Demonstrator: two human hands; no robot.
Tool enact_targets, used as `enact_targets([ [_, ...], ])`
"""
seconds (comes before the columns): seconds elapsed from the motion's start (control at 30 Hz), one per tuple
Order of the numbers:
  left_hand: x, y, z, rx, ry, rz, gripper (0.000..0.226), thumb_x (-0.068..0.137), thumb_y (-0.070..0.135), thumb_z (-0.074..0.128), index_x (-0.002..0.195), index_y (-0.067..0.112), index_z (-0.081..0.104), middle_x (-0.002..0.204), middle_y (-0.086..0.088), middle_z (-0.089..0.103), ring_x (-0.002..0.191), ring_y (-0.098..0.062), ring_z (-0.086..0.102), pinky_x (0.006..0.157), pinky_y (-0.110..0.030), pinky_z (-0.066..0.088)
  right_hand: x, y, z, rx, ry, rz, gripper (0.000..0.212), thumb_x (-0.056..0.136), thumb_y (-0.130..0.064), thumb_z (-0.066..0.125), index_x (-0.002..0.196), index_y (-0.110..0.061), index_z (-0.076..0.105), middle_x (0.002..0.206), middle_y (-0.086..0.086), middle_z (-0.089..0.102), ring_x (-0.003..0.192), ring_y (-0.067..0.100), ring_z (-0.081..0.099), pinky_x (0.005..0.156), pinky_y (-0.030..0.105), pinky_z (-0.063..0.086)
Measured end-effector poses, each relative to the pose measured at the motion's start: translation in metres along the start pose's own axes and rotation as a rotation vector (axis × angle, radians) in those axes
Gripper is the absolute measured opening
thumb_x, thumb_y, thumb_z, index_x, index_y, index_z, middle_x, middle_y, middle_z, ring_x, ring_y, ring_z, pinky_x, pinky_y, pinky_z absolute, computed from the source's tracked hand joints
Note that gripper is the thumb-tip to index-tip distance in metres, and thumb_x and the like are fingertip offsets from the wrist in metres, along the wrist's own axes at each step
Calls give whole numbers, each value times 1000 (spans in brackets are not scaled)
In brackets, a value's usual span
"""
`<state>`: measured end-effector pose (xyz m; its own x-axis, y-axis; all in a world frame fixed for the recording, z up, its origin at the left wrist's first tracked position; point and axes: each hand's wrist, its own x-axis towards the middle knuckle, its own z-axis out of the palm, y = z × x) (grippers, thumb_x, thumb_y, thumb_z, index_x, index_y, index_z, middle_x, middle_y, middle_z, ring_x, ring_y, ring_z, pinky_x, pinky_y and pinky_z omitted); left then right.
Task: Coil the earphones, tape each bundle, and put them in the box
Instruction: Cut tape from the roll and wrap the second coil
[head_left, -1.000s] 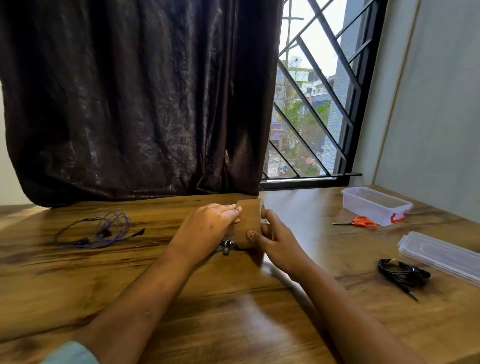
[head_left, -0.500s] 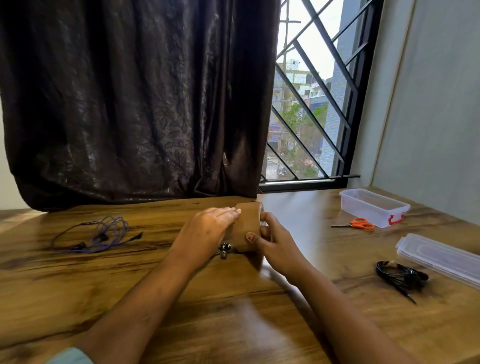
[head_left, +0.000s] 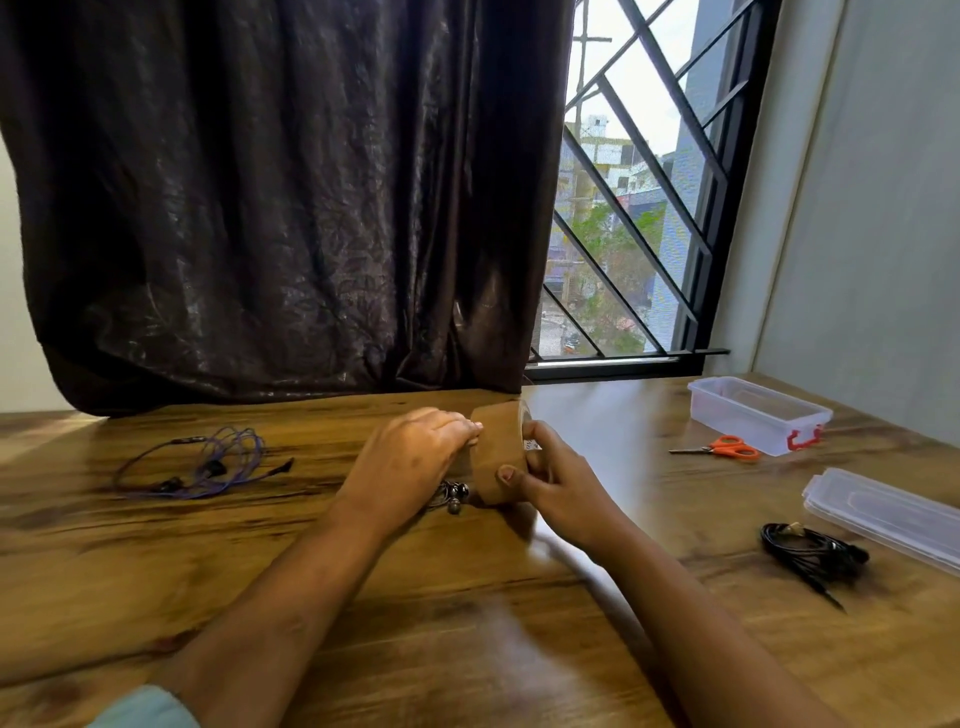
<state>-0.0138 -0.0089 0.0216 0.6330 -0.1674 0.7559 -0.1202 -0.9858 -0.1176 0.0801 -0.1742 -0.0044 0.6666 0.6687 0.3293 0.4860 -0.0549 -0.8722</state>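
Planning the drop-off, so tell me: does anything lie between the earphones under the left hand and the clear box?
Yes. The tape roll, gripped by the right hand, stands right beside the earphones, toward the box, and orange scissors lie just before its near wall. The box itself is open.

A wooden table (head_left: 467, 649) was seen stretched across the whole view. At the left, a loose tangle of purple earphones (head_left: 208, 465) was laid on it. At the far right, a clear plastic box (head_left: 758, 413) was set down, with orange-handled scissors (head_left: 727, 448) placed just beside it. Nearer, a clear lid (head_left: 883, 514) was laid flat, and a coiled black earphone bundle (head_left: 810, 553) was left just beside that.
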Motion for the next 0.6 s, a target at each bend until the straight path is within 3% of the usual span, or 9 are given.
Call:
enact_targets([
  [0.23,-1,20,4,134,67,-44,36,66,3,79,99,12,70,92,0,72,80,-14,67,63,-25,53,2,4,-2,59,55,5,35,92,-14,59,125,-20,47,120,12,64,110,27,63,95,47,52],
  [0.37,-1,25,6,141,79,-150,31,70,9,78,99,16,70,93,2,72,82,-12,67,64,-23,52,2,6,-3,75,41,13,38,93,-16,58,129,-16,47,122,12,63,112,27,61,96,47,51],
  [0.6,-1,20,7,-185,88,-308,14,87,23,64,100,25,71,99,8,71,89,-7,64,73,-19,46,3,10,-5,107,93,0,37,93,-16,59,128,-16,51,119,13,65,109,26,63,94,46,52],
])
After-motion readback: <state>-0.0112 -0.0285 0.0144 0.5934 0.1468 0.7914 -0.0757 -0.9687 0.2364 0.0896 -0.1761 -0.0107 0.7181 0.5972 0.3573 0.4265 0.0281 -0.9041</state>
